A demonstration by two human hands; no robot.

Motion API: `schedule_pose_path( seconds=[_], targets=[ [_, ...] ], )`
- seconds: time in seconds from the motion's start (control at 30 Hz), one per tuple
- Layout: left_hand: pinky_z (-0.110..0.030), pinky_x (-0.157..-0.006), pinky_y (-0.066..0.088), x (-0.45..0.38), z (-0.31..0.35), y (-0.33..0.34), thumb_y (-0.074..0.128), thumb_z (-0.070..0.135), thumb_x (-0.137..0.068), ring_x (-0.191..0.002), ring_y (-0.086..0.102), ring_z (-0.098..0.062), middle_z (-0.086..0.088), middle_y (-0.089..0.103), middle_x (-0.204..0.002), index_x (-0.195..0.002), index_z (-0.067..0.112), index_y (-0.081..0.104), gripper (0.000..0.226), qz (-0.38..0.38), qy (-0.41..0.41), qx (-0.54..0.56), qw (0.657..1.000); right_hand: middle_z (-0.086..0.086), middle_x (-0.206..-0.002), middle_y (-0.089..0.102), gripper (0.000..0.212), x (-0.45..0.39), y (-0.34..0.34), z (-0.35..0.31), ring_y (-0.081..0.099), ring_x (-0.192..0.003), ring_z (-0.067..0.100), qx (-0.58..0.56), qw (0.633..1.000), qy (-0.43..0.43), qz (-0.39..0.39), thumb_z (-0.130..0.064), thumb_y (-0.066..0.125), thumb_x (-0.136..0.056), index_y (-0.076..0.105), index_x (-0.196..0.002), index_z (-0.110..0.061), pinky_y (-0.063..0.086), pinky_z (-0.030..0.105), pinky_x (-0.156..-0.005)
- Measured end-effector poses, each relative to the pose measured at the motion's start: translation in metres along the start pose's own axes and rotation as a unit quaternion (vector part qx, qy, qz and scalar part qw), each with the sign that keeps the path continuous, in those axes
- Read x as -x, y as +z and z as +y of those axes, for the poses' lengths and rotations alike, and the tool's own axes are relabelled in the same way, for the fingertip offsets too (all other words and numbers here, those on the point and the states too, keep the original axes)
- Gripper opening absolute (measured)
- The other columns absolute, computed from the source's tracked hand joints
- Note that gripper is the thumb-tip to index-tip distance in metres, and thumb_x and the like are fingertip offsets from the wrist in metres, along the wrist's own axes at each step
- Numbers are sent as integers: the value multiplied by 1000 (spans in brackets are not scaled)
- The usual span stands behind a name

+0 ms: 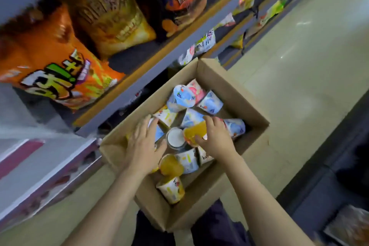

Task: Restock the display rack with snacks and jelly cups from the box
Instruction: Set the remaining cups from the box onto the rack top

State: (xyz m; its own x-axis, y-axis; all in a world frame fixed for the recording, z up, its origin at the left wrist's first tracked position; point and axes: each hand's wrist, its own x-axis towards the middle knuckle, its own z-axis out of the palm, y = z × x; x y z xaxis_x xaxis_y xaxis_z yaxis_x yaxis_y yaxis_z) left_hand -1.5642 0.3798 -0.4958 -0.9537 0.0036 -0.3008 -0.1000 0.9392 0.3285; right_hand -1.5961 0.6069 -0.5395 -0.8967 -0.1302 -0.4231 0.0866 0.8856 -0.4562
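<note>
In the open brown cardboard box [225,86] on the pale floor [299,66], beside the grey display rack [139,78], lie loose jelly cups. The right hand [214,138] curls its fingers round a yellow plastic jelly cup [193,133] near the box's middle. The left hand [142,142] rests with fingers spread, seemingly flat, on cups by the rack-side wall. Likely risk: the tilted cup slips from a shallow grip, or neighbouring cups tumble as it lifts. Both forearms reach straight down into the box.

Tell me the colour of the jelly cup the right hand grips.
Translucent orange-yellow jelly cup, clearest in the head view.
</note>
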Motion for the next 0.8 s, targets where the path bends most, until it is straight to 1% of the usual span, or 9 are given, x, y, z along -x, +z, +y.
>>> schedule_pose_path(
  seconds=[0.1, 0.17, 0.23, 0.33, 0.4, 0.5, 0.6, 0.7, 0.8],
  targets=[
    [-44, -117, 25, -26, 2, 42, 50, 48, -97, -150, 18, -22, -2, 17, -164, -157, 18, 22, 73, -37, 1, 12, 999, 17, -145, 40, 86, -30, 29, 26, 38, -133, 35, -5, 999, 28, -37, -50, 69, -84, 30, -151, -12, 35, 44, -105],
    [-42, -120, 22, -33, 7, 69, 44, 51, -97, -151, 12, -18, 1, 15, -165, -158, 20, 17, 74, -80, 10, 19, 997, 17, -148, 38, 96, -37, 45, 37, 43, -130, 37, -48, 994, 42, -88, -55, 72, -81, 23, -154, -17, 43, 46, -99],
    [-44, -119, 25, -33, 13, 93, 47, 49, -98, -151, 15, -18, 1, 18, -164, -158, 20, 17, 73, -106, 14, 33, 994, 13, -148, 39, 96, -39, 58, 46, 50, -125, 33, -127, 985, 60, -102, -46, 78, -80, 22, -154, -21, 46, 40, -92],
    [-43, -118, 28, -30, 18, 112, 53, 47, -95, -148, 24, -20, -2, 27, -161, -156, 18, 24, 73, -105, 14, 52, 993, 4, -124, 55, 65, -45, 64, 46, 59, -111, 27, -273, 954, 103, -76, -32, 77, -84, 40, -137, -22, 51, 40, -89],
    [-46, -115, 32, -26, 21, 114, 50, 55, -90, -145, 31, -23, -3, 33, -159, -153, 16, 30, 77, -93, 5, 61, 994, 0, -110, 56, 48, -49, 60, 44, 61, -99, 26, -271, 956, 95, -65, -30, 75, -86, 45, -124, -21, 53, 42, -81],
    [-46, -112, 36, -22, 25, 110, 48, 63, -84, -143, 35, -23, -1, 36, -157, -152, 20, 33, 82, -77, 17, 71, 994, 0, -94, 60, 42, -45, 48, 43, 65, -84, 28, -318, 944, 87, -36, -33, 78, -83, 50, -112, -24, 56, 49, -74],
    [-45, -109, 40, -24, 28, 106, 57, 64, -79, -138, 41, -25, -3, 44, -149, -146, 21, 43, 81, -63, 29, 72, 995, 9, -91, 66, 38, -31, 35, 34, 68, -80, 30, -385, 917, 72, -76, -38, 81, -78, 53, -102, -31, 58, 49, -70],
    [-42, -96, 46, -26, 34, 103, 71, 58, -77, -120, 53, -28, -5, 59, -127, -131, 15, 58, 70, -53, 13, 79, 995, 12, -92, 68, 35, -23, 34, 30, 68, -80, 28, -397, 910, 51, -106, -43, 79, -78, 57, -101, -30, 58, 42, -70],
    [-38, -93, 44, -28, 35, 105, 72, 58, -79, -117, 54, -25, -1, 61, -123, -128, 19, 59, 64, -62, -24, 75, 995, 0, -89, 67, 27, -29, 34, 40, 63, -78, 3, -431, 896, 93, -50, -34, 72, -89, 63, -106, -15, 48, 19, -73]
  ],
)
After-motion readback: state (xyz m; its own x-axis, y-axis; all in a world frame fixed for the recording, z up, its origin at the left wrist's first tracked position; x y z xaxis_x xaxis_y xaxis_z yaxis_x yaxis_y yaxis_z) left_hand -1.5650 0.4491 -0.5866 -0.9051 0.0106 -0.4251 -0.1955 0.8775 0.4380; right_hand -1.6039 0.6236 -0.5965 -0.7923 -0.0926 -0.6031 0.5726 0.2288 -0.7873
